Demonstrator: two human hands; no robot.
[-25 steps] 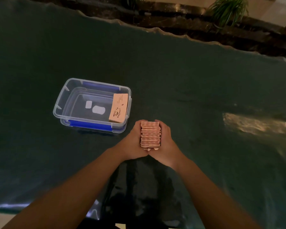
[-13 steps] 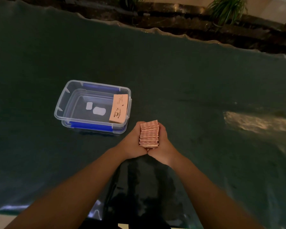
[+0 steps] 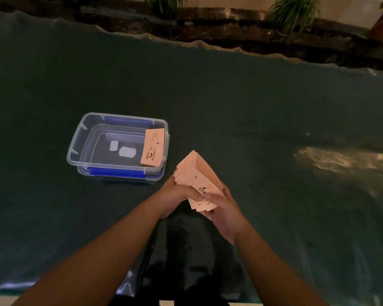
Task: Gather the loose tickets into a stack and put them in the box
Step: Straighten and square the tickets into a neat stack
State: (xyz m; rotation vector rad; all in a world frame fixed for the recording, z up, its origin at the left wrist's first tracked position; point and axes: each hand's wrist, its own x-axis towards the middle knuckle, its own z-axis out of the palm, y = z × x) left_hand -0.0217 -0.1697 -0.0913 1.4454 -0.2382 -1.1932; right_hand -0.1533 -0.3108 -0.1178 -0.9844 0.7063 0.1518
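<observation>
Peach ticket stack (image 3: 197, 180), fanned and tilted, clenched in left grip (image 3: 177, 193) and right grip (image 3: 221, 208), just right of the clear box (image 3: 80, 138).

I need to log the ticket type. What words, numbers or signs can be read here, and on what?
"COFFEE", with a cup drawing: on the ticket leaning inside the box; the word after it is blurred.
Small lines at that ticket's far end: too small to read.
Dark marks on the stack of tickets held by both hands: blurred, unreadable.
White labels on the box floor: nothing readable.
</observation>
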